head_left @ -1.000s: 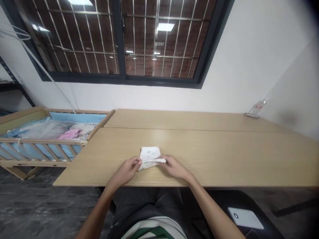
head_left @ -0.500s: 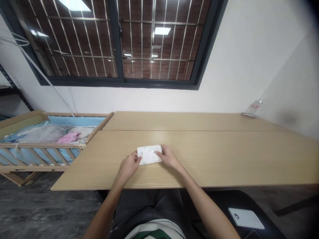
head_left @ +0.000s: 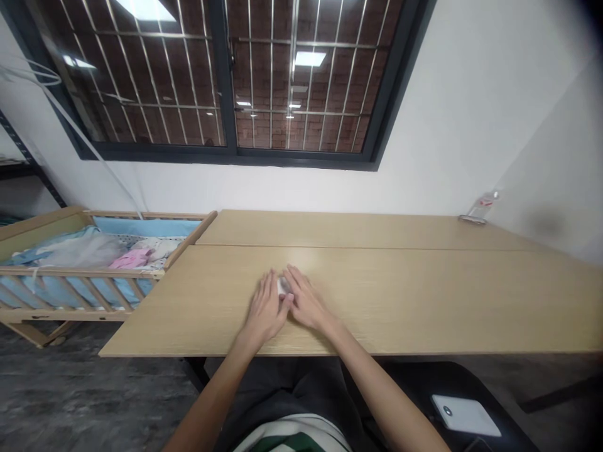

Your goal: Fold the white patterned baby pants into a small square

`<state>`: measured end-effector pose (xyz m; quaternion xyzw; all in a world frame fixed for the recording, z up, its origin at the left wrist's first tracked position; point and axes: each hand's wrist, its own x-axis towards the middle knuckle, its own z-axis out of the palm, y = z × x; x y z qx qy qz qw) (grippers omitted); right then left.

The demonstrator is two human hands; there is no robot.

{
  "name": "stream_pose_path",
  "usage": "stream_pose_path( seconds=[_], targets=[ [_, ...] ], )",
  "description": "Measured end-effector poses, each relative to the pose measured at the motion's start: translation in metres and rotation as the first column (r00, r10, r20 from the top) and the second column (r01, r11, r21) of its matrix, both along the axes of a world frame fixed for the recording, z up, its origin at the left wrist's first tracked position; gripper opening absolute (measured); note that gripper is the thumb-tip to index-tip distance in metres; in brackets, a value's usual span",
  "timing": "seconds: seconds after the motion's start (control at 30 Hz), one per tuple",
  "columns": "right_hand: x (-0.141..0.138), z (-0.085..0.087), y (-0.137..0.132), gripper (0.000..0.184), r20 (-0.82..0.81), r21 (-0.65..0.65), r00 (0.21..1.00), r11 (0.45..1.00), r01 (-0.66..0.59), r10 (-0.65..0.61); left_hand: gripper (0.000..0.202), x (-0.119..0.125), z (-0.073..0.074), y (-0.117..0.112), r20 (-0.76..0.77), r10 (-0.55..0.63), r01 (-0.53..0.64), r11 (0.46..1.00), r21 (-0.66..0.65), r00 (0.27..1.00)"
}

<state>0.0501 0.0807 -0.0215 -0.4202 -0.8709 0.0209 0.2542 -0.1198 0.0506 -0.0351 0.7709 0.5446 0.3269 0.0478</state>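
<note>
A small folded white cloth [head_left: 283, 286] lies on the light wooden table [head_left: 424, 295], near its front edge. Only a sliver of it shows between my hands. My left hand [head_left: 265, 309] lies flat on its left part, fingers stretched forward. My right hand [head_left: 305, 302] lies flat on its right part, fingers also extended and touching the left hand's fingers. Both palms press down on the cloth and hide most of it.
A wooden baby crib [head_left: 89, 263] with blue bedding and pink and white clothes [head_left: 134, 256] stands against the table's left end. A small clear stand [head_left: 477, 211] sits at the table's far right. A white device [head_left: 465, 414] lies on a dark seat below right. A barred window fills the wall ahead.
The cloth has gone from a part-open fold held at its near edge to a smaller packet. Both hands moved forward and inward and now lie flat on top of it.
</note>
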Motion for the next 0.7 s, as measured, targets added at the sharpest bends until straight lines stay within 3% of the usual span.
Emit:
stream_pose_path(
  seconds=[0.13, 0.33, 0.53, 0.63, 0.7],
  targets=[
    [-0.003, -0.01, 0.003, 0.067, 0.194, -0.075, 0.98, 0.996, -0.04, 0.054, 0.076, 0.012, -0.007, 0.0, -0.149, -0.055, 0.034, 0.989, -0.141, 0.987],
    [0.004, -0.008, 0.004, 0.074, 0.206, -0.171, 0.978, 0.984, 0.053, -0.017, 0.078, -0.003, -0.017, 0.001, -0.245, -0.019, -0.032, 0.979, -0.201, 0.969],
    [0.018, -0.001, 0.0, 0.084, 0.16, -0.274, 0.985, 0.955, 0.111, -0.069, 0.076, -0.025, -0.024, 0.0, -0.298, 0.022, -0.064, 0.989, -0.132, 0.954],
    [0.027, 0.002, -0.002, 0.084, 0.134, -0.271, 0.987, 0.955, 0.118, -0.083, 0.065, -0.032, -0.021, -0.001, -0.31, -0.01, 0.0, 0.999, -0.034, 0.951],
    [0.032, 0.005, -0.005, 0.086, 0.109, -0.224, 0.993, 0.973, 0.058, -0.034, 0.055, -0.035, -0.016, -0.002, -0.308, -0.06, 0.064, 0.998, 0.004, 0.95]
  ],
)
